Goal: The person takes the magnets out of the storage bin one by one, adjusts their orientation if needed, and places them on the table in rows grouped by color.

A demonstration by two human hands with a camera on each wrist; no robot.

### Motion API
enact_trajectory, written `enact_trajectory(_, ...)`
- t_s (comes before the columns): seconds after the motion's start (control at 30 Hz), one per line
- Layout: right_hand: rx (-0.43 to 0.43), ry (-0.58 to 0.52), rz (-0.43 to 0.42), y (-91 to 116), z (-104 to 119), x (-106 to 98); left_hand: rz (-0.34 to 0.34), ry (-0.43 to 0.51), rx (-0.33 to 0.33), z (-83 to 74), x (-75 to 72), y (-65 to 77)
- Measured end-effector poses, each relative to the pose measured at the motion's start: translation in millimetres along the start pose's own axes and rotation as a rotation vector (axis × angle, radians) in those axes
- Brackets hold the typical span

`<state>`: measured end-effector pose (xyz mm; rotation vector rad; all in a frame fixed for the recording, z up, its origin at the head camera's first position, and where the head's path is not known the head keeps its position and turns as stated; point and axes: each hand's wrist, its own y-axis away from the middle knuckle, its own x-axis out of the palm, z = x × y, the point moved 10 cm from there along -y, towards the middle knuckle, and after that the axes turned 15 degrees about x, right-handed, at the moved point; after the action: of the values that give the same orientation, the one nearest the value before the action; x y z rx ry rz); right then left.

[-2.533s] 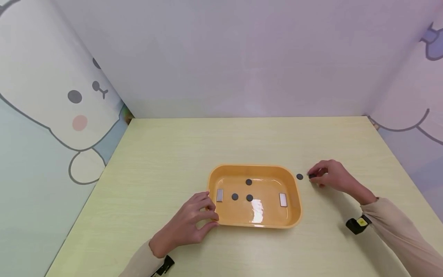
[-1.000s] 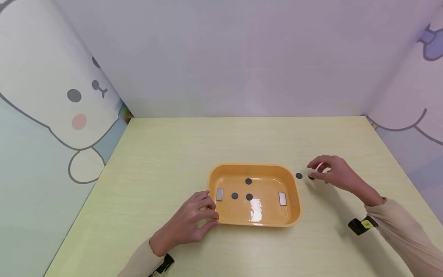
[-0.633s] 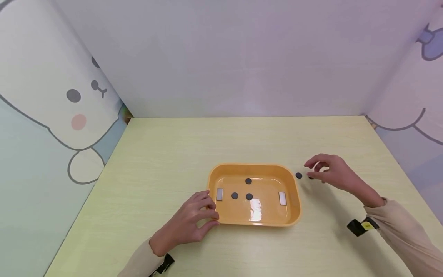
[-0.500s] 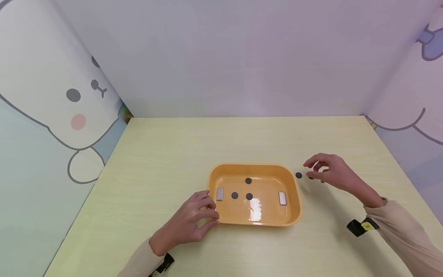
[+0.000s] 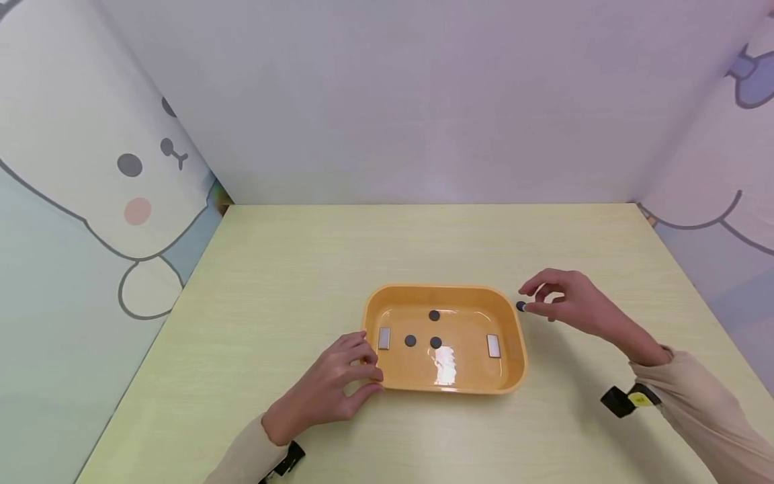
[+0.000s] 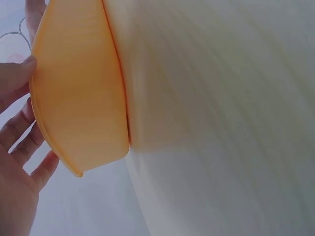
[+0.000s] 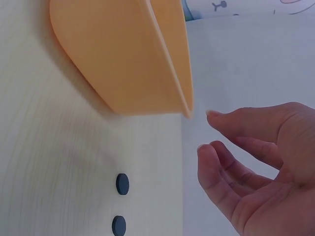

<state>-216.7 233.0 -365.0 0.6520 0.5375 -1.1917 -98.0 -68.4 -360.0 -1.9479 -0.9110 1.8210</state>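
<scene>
My left hand (image 5: 335, 380) holds the near left corner of an orange plastic tray (image 5: 444, 386), thumb and fingers at its rim; the left wrist view shows the thumb on the rim of the tray (image 6: 81, 93). My right hand (image 5: 562, 299) hovers above the table just right of the tray, thumb and fingers parted with nothing between them. Below it on the table lie two small black discs, one (image 7: 122, 184) nearer the tray and the other (image 7: 118, 225) beyond it. In the head view the nearer disc (image 5: 521, 306) shows beside the thumb tip; the other is hidden by the hand.
Inside the tray lie three black discs, one of them a disc (image 5: 434, 315) towards the back. A pale rectangular piece sits at each end, left piece (image 5: 383, 338) and right piece (image 5: 493, 346). A plain wall (image 5: 423, 101) stands behind the light wooden table (image 5: 290, 269).
My right hand has let go of the disc at its fingertips, lifted slightly and drifted left towards the tray. The left hand and the tray stay in place.
</scene>
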Motion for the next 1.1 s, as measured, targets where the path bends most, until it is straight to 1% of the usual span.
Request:
enact_trajectory(0.17, 0.013, -0.028, 0.032, 0, 6, 5, 0.002, 0.006, -0.007, 0.7, 0.2, -0.2)
enact_trajectory(0.4, -0.042, -0.099, 0.064, 1, 17, 15, 0.013, 0.017, -0.029, 2.4, 1.2, 0.9)
enact_trajectory(0.53, -0.070, -0.121, 0.076, 1, 21, 21, 0.017, 0.018, -0.032, 2.3, 1.2, 1.1)
enact_trajectory(0.9, -0.107, -0.122, 0.093, 1, 29, 31, 0.018, 0.015, -0.028, 2.5, 1.3, 1.3)
enact_trajectory(1.1, -0.091, -0.093, 0.101, -2, 31, 38, 0.018, 0.009, -0.019, 1.7, 0.9, 0.9)
